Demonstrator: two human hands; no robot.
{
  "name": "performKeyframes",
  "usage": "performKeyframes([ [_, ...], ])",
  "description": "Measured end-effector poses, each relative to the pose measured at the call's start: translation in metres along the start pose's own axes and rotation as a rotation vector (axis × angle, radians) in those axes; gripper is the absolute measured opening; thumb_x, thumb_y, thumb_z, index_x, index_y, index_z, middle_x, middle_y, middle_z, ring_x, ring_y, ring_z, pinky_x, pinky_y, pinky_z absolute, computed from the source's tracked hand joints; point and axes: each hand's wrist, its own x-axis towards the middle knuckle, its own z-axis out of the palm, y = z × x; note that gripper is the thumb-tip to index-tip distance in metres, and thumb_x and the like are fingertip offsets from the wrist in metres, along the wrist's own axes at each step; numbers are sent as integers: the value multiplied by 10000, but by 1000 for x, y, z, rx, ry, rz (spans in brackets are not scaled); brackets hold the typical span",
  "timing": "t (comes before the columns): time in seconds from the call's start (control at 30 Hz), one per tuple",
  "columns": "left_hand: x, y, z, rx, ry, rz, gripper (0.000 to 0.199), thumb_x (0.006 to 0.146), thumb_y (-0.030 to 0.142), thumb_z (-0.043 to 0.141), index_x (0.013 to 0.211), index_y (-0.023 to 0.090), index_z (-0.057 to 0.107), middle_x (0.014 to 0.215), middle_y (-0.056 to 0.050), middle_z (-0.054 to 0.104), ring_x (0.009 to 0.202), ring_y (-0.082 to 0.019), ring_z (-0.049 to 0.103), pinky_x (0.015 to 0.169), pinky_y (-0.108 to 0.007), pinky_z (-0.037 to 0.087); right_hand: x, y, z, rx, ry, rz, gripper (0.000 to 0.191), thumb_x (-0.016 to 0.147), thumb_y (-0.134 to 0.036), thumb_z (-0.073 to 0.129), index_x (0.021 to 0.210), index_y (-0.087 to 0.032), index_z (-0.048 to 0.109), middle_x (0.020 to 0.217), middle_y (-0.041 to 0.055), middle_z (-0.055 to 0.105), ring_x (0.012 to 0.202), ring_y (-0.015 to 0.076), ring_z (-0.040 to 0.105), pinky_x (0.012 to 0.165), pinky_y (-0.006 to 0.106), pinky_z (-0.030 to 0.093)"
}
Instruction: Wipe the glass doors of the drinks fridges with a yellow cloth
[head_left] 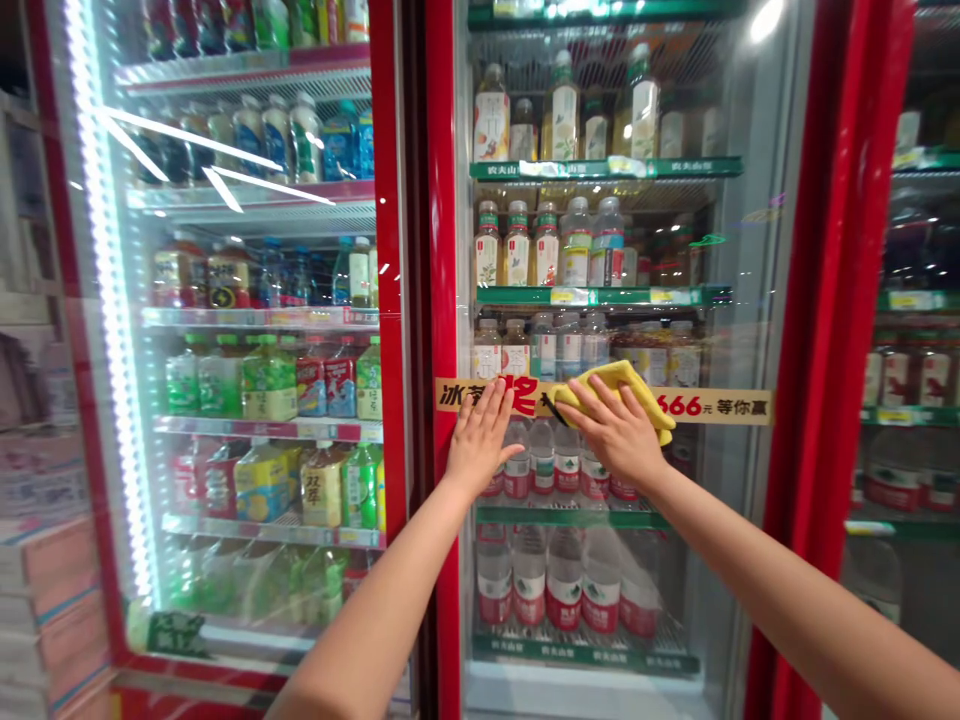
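Note:
My left hand [482, 432] lies flat with fingers stretched up, on the left part of a tan printed strip [739, 408] that runs across the glass door [727, 590]. Beneath my right hand [619, 432] is a folded yellow cloth [622, 374], pressed to the glass over the middle of the same strip. The fingers of that hand are spread over the cloth, and part of the lettering is hidden by it. Both arms reach forward from the lower edge of the view.
Behind the glass stand shelves of bottles [564, 575]. A red door frame [444, 200] borders the door on the left. Further left is a lit drinks fridge [259, 430] with stocked shelves. Stacked boxes [60, 590] stand at the far left, and another fridge [907, 415] is at the right.

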Motion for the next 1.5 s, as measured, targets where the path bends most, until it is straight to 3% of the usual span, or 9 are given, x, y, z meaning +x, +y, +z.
performKeyframes([
  [0.17,-12,-5,3,-4,-2,-47,1144,901,558,680,1634,121,-81,1703,-161,93,1592,-262,26,1313,-506,83,48,-27,7,23,121,185,577,1000,-307,498,1569,-352,420,1669,57,358,1542,353,284,1226,609,162],
  [0.27,-21,-7,4,6,-9,-57,1150,897,559,684,1634,111,-76,1703,-162,82,1590,-266,26,1315,-479,117,42,-39,9,38,63,26,561,1006,-328,494,1564,-349,430,1670,42,360,1545,337,280,1238,597,140],
  [0.4,-35,-14,2,38,-43,-75,1162,890,571,687,1633,95,-68,1704,-169,63,1587,-274,21,1308,-453,164,19,-25,6,43,-28,-210,570,989,-269,511,1546,-374,447,1636,2,424,1518,281,349,1253,528,149],
  [0.5,-45,-24,0,61,-56,-81,1163,894,568,682,1629,92,-83,1703,-171,66,1587,-279,17,1307,-470,164,36,-24,4,24,31,-67,533,996,-271,505,1523,-350,490,1636,30,425,1520,308,341,1238,556,168],
  [0.63,-57,-34,-1,71,-41,-86,1139,906,542,671,1629,100,-90,1705,-160,70,1589,-277,23,1307,-464,172,76,-56,13,22,111,95,542,994,-275,506,1535,-303,482,1666,71,364,1540,365,273,1222,631,123],
  [0.83,-80,-40,-2,81,-45,-95,1115,910,491,676,1632,110,-83,1705,-162,82,1592,-276,36,1308,-470,168,70,-73,29,73,55,-208,545,983,-237,532,1513,-361,502,1609,18,472,1507,304,329,1255,581,64],
  [1.1,-92,-39,-3,103,-104,-75,1029,924,484,650,1646,111,19,1710,-150,89,1592,-281,54,1308,-480,171,112,-80,36,135,124,-36,480,993,-249,538,1462,-350,565,1566,43,523,1507,302,326,1251,615,19],
  [1.3,-104,-29,-8,85,-113,-83,939,936,433,642,1645,101,122,1708,-141,119,1594,-262,35,1311,-465,182,101,-88,28,192,-64,-367,485,1009,-237,499,1465,-394,552,1588,-23,501,1519,261,342,1276,564,73],
  [1.5,-104,-21,-9,74,-94,-150,901,938,428,635,1639,102,172,1707,-154,109,1592,-272,30,1307,-491,192,136,-92,18,149,-45,-225,545,1001,-228,507,1524,-380,481,1638,4,425,1541,322,299,1258,643,72],
])
